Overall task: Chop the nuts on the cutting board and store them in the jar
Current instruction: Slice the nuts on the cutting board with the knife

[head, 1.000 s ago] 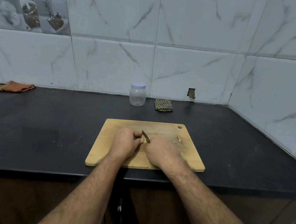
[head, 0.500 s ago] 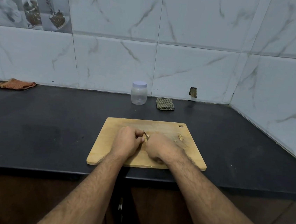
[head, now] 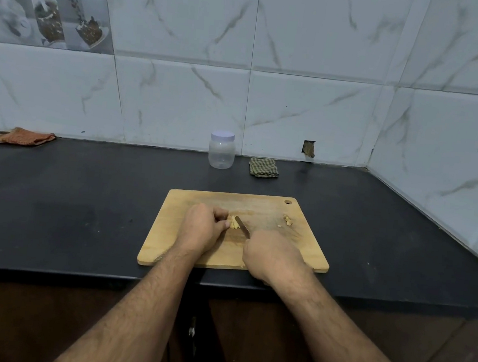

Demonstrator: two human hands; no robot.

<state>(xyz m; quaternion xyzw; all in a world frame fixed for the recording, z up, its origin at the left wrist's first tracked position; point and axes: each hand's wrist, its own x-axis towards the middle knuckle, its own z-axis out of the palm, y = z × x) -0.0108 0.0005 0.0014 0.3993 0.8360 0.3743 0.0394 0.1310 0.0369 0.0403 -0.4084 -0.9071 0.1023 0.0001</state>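
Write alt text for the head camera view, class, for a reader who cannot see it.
A person's left hand steadies nuts on a wooden cutting board while the right hand grips a small knife. A lidded, empty-looking jar stands behind on the black counter.

Tan cutting board [head: 189, 252] on black counter [head: 67, 207]; orange cloth [head: 24, 136], green-checked cloth [head: 263, 167], white-lidded clear jar [head: 221, 149].

Left hand [head: 203, 226] steadies nuts [head: 233, 222] (right hand [head: 271, 256] grips knife [head: 242, 226]).

Black counter [head: 81, 208]: cutting board [head: 272, 214] at front edge, lidded jar [head: 221, 152] and checked cloth [head: 263, 167] at back edge, orange cloth [head: 23, 136] back-left.
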